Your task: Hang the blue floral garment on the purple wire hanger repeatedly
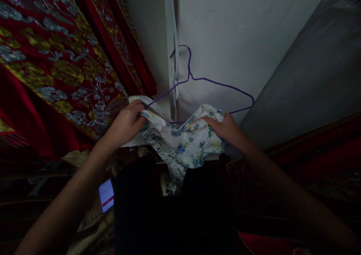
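A white floral garment [183,144] with blue and yellow flowers hangs bunched between my two hands. My left hand [128,121] is closed on its left shoulder edge, close to the left arm of a purple hanger [220,83]. On the other side, my right hand [225,127] grips the garment's right shoulder, thumb over the cloth. The hanger's left end goes in under the cloth by my left hand, while its right end stands out bare above my right hand. Its hook is up by a white cord [175,63]. The garment's lower part falls toward my dark-clothed lap.
Red cloth embroidered in gold and silver [56,55] hangs at the left. A pale wall panel [225,33] stands ahead, with a grey sheet-like surface [307,67] to its right. A lit phone [106,195] lies low on the left. Dark red fabric is at the right.
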`<state>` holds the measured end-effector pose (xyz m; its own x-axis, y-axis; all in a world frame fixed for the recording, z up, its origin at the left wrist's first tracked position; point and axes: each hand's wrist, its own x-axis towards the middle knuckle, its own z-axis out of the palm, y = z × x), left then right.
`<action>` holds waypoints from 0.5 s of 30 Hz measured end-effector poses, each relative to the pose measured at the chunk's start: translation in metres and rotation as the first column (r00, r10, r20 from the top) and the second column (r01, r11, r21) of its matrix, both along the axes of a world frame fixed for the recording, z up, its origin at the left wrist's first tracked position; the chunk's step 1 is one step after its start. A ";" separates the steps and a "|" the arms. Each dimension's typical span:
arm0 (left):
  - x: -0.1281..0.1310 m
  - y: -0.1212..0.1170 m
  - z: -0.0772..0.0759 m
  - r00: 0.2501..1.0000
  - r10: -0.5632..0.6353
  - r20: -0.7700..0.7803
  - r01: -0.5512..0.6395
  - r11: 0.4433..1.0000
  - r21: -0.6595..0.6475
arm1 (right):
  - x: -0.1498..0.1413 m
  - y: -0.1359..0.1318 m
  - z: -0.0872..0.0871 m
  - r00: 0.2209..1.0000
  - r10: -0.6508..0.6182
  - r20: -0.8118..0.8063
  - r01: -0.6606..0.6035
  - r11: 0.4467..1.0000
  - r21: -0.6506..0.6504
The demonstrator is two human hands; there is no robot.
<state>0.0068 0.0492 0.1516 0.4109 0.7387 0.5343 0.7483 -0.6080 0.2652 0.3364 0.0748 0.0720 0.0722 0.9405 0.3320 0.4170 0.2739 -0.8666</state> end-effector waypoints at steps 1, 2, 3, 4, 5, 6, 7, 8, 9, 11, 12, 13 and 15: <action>0.006 0.006 0.005 0.999 -0.016 0.043 0.015 1.000 0.027 | -0.004 -0.006 0.000 0.997 0.074 0.004 -0.074 0.997 0.000; 0.010 0.011 0.008 0.997 -0.023 0.080 0.019 0.999 0.047 | -0.007 -0.013 0.001 0.988 0.154 0.016 -0.155 0.988 0.010; 0.014 0.017 0.009 0.994 -0.025 0.105 0.018 0.998 0.065 | -0.009 -0.020 0.003 0.974 0.223 0.035 -0.224 0.974 0.032; 0.016 0.022 0.009 0.994 -0.024 0.110 0.015 0.996 0.084 | -0.009 -0.027 0.006 0.965 0.255 0.057 -0.259 0.963 0.070; 0.017 0.026 0.008 0.995 -0.021 0.099 0.011 0.995 0.101 | -0.006 -0.033 0.009 0.970 0.234 0.073 -0.241 0.962 0.125; 0.016 0.030 0.008 0.997 -0.017 0.076 0.009 0.994 0.112 | 0.000 -0.038 0.013 0.985 0.157 0.072 -0.168 0.968 0.189; 0.014 0.034 0.007 0.999 -0.011 0.050 0.005 0.994 0.113 | 0.008 -0.040 0.018 0.998 0.033 0.052 -0.045 0.968 0.248; 0.012 0.037 0.007 0.999 -0.001 0.033 -0.003 0.993 0.115 | 0.018 -0.040 0.023 0.994 -0.109 0.019 0.099 0.951 0.294; 0.009 0.039 0.007 1.000 0.012 0.026 -0.015 0.993 0.119 | 0.029 -0.037 0.029 0.974 -0.227 -0.002 0.216 0.925 0.313; 0.003 0.042 0.009 0.999 0.033 0.029 -0.037 0.991 0.132 | 0.053 -0.028 0.040 0.946 -0.324 0.030 0.309 0.924 0.223; 0.001 0.044 0.010 0.998 0.043 0.040 -0.048 0.988 0.147 | 0.063 -0.023 0.045 0.954 -0.295 0.052 0.287 0.950 0.120; -0.002 0.045 0.011 0.997 0.055 0.059 -0.064 0.985 0.163 | 0.070 -0.018 0.051 0.973 -0.225 0.053 0.225 0.974 0.005; -0.005 0.049 0.011 0.986 0.097 0.133 -0.118 0.980 0.161 | 0.076 -0.010 0.061 0.995 -0.096 -0.006 0.095 0.991 -0.096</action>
<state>0.0018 0.0980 0.1623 0.2573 0.6701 0.6963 0.7795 -0.5698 0.2603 0.4126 0.0650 0.1334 0.1664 0.9564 0.2401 0.4285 0.1492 -0.8912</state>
